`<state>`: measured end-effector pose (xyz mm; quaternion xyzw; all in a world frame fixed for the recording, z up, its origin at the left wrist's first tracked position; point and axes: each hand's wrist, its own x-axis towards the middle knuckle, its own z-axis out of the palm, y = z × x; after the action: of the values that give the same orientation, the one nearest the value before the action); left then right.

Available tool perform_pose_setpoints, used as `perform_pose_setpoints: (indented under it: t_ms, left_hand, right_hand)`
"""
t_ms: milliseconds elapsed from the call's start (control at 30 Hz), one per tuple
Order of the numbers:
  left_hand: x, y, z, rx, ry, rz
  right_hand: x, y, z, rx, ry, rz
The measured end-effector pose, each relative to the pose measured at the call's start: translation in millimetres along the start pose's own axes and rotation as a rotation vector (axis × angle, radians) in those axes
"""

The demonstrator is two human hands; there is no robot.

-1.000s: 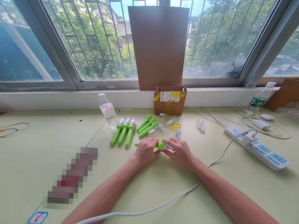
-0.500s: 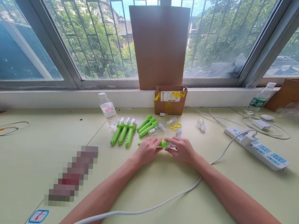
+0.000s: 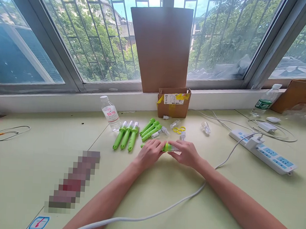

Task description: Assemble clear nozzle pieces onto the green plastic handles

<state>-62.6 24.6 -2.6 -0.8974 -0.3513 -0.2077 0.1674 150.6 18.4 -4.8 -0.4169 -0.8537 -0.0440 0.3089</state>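
Both hands are closed on one green plastic tube with a clear ribbed end point(image 3: 167, 147), held sideways just above the table. My left hand point(image 3: 152, 151) wraps around its green body, whose tip shows past the fingers on the left. At the other end, the clear part sits in the fingers of my right hand point(image 3: 185, 153). Three green tubes with clear caps point(image 3: 126, 135) lie side by side to the left. Beyond my left hand are several green tubes without caps point(image 3: 150, 128). Loose clear caps point(image 3: 175, 123) and yellow rings point(image 3: 179, 130) lie beyond the hands.
A small cardboard box point(image 3: 172, 108) stands at the back against the sill, near a water bottle point(image 3: 110, 113). On the right lie a power strip point(image 3: 267, 154) and another clear cap point(image 3: 205, 128). A white cable point(image 3: 162, 209) crosses the table in front, passing by both forearms.
The hands keep nearly the same place and grip on the green tube. A small red spot seen by the right fingertips earlier no longer shows. The view has shifted very slightly.
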Motion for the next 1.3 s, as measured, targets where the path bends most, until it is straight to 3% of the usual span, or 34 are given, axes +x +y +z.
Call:
perform_pose_setpoints:
  t_ms: [133, 333, 667, 900, 1133, 1300]
  left_hand:
    - [-1, -6, 0.0, -0.003, -0.042, -0.137]
    - [-1, -12, -3.9, -0.136, -0.141, -0.168]
    - [-2, -8, -5.3, -0.344, -0.154, -0.225]
    - [0, -5, -3.8, -0.104, -0.117, -0.099]
    - [1, -2, -9.2, 0.131, 0.007, 0.057]
    - [1, 1, -3.7, 0.108, -0.008, 0.007]
  right_hand:
    - [0, -1, 8, -0.163, 0.092, -0.120]
    - [1, 5, 7, -0.262, 0.160, -0.174]
    - [-1, 10, 5, -0.207, 0.072, -0.230]
    - [-3, 8, 3, -0.086, -0.038, -0.142]
    - [2, 2, -9, 0.297, -0.164, 0.054]
    - [1, 4, -6, 0.172, -0.130, 0.036]
